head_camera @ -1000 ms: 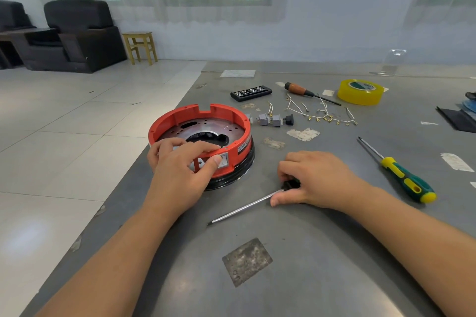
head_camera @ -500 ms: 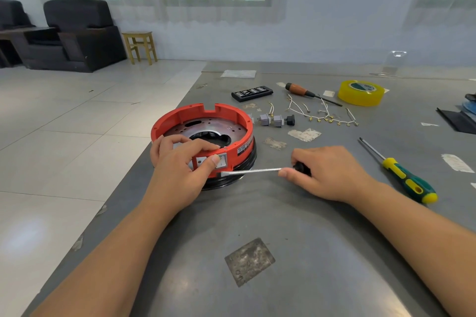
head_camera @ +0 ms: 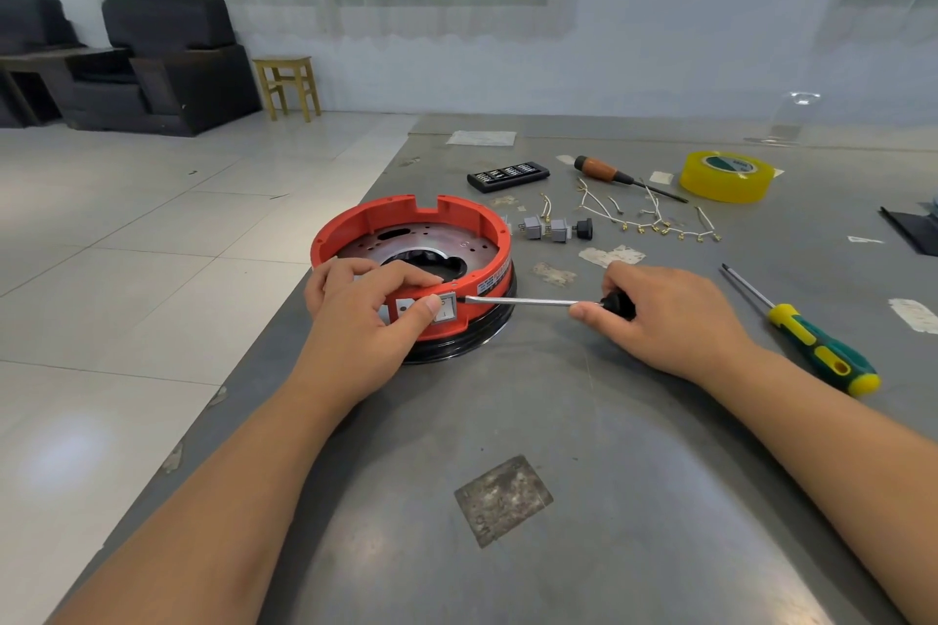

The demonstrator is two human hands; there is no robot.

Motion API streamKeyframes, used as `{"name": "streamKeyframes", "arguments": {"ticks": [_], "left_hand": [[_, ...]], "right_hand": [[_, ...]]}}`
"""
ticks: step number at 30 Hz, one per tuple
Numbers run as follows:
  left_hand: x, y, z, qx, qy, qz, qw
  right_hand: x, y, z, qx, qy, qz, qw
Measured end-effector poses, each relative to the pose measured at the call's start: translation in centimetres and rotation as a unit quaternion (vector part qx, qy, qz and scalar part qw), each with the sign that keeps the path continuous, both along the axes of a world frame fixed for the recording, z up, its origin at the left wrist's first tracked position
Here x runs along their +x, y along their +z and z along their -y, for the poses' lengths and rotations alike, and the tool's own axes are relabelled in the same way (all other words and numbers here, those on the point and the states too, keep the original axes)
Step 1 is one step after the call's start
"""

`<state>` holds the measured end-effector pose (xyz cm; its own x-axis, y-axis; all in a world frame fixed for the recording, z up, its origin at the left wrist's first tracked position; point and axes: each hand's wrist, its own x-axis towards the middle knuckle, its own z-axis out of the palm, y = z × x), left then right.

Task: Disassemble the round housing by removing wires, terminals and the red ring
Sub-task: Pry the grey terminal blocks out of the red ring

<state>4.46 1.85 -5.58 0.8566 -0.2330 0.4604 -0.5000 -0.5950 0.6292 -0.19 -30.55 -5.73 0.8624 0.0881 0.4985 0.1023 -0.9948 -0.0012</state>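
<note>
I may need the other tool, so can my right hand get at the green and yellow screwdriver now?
Probably yes: the green and yellow screwdriver lies uncovered beside the right hand, but that hand grips another screwdriver.

Bystanders on your bench and in the room

Right of your right-hand fingers lies a green-and-yellow screwdriver (head_camera: 807, 337); beyond them rest a wooden-handled screwdriver (head_camera: 619, 177), a yellow tape roll (head_camera: 727, 176) and a black bit case (head_camera: 508, 176). A worn sticker patch (head_camera: 502, 500) sits on the grey table (head_camera: 634, 523) nearer you than your fingers. Far beyond your left fingers stand a black armchair (head_camera: 172, 61) and a wooden stool (head_camera: 287, 84).
</note>
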Motion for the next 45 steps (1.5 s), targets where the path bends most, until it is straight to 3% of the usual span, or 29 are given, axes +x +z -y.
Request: {"name": "streamKeyframes", "arguments": {"ticks": [7,17,26,45], "left_hand": [[-0.3,0.1,0.6,0.006,-0.002,0.052,0.999],[-0.6,-0.1,0.8,0.022,-0.027,0.074,0.997],[-0.9,-0.2,1.3,0.045,-0.067,0.077,0.994],[-0.7,-0.3,0.9,0.027,-0.055,0.069,0.996]], "right_hand": [[0.1,-0.3,-0.1,0.005,0.008,0.014,1.0],[2.0,0.3,-0.6,-0.099,0.009,0.028,0.995],[2.4,0.2,-0.4,-0.074,-0.003,0.013,0.997],[1.7,-0.5,-0.4,-0.054,-0.016,-0.012,0.998]]}}
